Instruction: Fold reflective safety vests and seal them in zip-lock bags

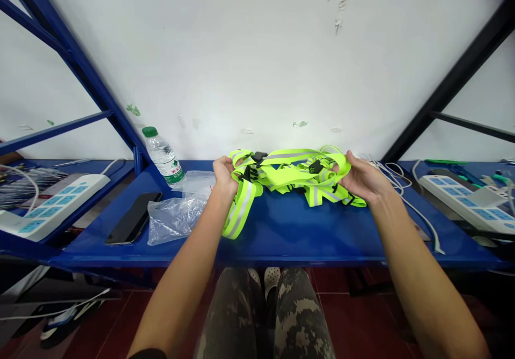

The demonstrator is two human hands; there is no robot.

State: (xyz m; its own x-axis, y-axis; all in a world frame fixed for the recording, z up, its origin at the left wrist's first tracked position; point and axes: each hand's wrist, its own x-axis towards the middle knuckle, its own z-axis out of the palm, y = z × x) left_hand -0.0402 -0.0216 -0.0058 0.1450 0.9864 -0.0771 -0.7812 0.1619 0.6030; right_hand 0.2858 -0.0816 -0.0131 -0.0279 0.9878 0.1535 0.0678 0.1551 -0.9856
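Observation:
A neon-yellow reflective vest made of straps with grey stripes and black buckles is stretched between my hands over the blue shelf. My left hand is closed around its left end, beside a black buckle. From there a wide striped loop hangs down towards the front edge. My right hand grips a strap loop at the right end, thumb on top. Between the hands the straps lie bunched and tangled, with another black buckle among them.
On the blue shelf, left of the vest, are a clear plastic bag, a black phone and a water bottle with a green cap. White cables lie at right. Power strips sit on neighbouring shelves.

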